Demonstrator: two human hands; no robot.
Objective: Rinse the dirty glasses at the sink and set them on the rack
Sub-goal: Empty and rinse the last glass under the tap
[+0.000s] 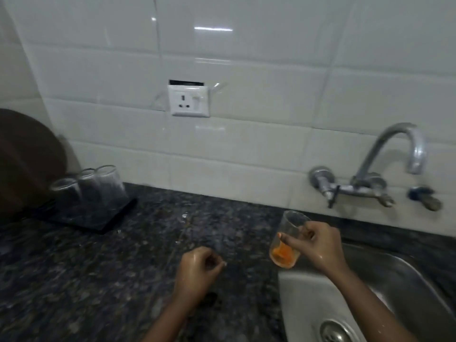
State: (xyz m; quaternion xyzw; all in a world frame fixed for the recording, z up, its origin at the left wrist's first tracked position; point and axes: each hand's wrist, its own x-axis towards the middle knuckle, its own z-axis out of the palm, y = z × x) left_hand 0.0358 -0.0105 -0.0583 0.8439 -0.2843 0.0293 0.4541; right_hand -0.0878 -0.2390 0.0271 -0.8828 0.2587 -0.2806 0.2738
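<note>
Nearest, at the right, the steel sink (308,292) curves smooth and wet around its round drain (338,330). The left hand (199,270) hovers over the speckled dark stone counter (74,280), curled nearly closed and empty. Just right of it the right hand (318,245) wraps a clear glass (287,239), tilted, orange residue in its base, at the sink's left rim. Farther left, three clean glasses (98,186) stand upturned on a flat black rack (103,218), well apart from the hands. Beyond, a chrome tap (394,154) arches from the glossy white tiled wall, with a white socket (188,101) left of it
</note>
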